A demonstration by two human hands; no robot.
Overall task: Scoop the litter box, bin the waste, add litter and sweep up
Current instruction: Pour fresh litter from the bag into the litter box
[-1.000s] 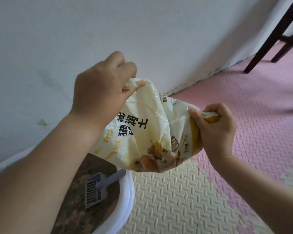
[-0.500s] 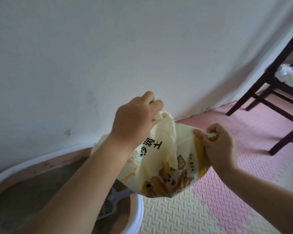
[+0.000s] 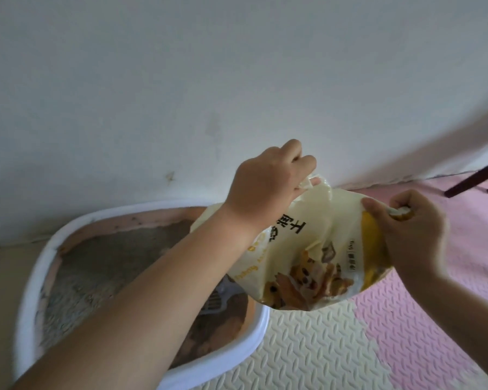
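Head | litter bag | corners gripped: left hand, right hand

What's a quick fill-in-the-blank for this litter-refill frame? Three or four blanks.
1. The left hand and right hand each grip the cream-yellow printed plastic ____.
2. The white-rimmed oval plastic litter box stands against the white ____.
3. Lying in the box's grey litter, partly hidden by the left forearm, is a grey slotted plastic ____.
4. The embossed foam floor mat has cream tiles and ____ tiles.
Missing words: bag; wall; scoop; pink.
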